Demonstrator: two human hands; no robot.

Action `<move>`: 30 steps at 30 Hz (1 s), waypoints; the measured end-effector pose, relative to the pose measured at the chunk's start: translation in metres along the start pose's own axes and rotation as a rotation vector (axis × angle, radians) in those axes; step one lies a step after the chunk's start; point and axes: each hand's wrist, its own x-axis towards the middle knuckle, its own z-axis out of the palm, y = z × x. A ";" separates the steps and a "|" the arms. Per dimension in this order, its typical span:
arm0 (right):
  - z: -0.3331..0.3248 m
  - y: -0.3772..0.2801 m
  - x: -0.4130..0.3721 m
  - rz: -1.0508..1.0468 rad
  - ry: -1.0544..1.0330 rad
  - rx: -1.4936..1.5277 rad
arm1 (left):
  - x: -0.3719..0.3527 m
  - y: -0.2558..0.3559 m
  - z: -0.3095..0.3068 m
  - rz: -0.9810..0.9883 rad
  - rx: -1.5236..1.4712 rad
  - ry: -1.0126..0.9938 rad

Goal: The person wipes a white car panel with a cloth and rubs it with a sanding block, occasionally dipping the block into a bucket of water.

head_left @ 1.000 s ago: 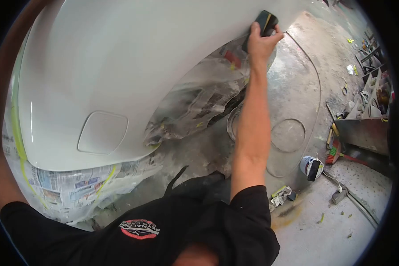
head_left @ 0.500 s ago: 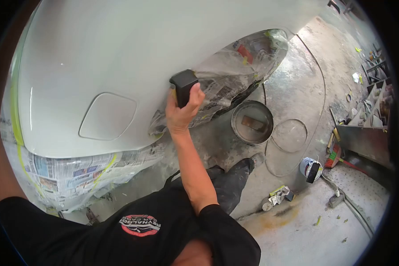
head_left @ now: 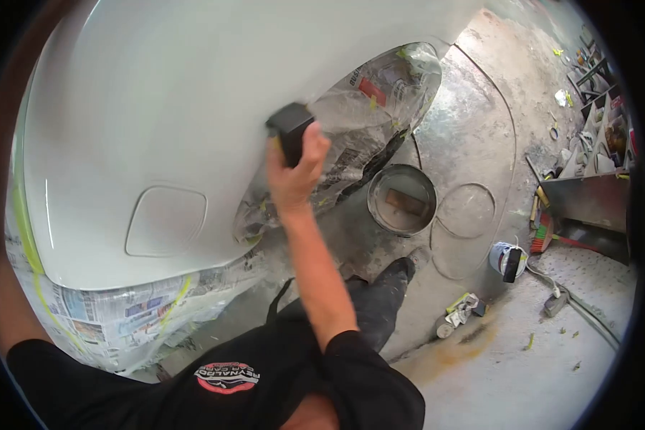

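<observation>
My right hand (head_left: pixel 299 168) is wrapped round a black sanding block (head_left: pixel 291 125), its thumb on the near side. The block is against the pale grey-white car panel (head_left: pixel 172 93), along the rim of the wheel arch. A hint of yellow shows at the block's lower left side. Just right of the hand, plastic film and newspaper masking (head_left: pixel 358 129) covers the wheel opening. A fuel flap outline (head_left: pixel 167 221) lies on the panel to the lower left. My left arm runs up the left edge; its hand is out of view.
A round black basin (head_left: pixel 403 201) holding a brown block stands on the floor below the arch. A thin hose (head_left: pixel 512 122) loops beside it. To the right are a white bucket (head_left: pixel 502 261), a brush (head_left: pixel 542 235) and a cluttered shelf (head_left: pixel 588 197). Newspaper (head_left: pixel 107 315) masks the car's lower end.
My right hand has slid the sanding block a little farther up along the wheel arch rim. The whole view has also shifted and turned slightly.
</observation>
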 end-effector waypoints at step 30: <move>-0.010 0.085 0.125 0.056 0.073 -0.095 | 0.000 -0.025 0.013 -0.036 -0.111 0.003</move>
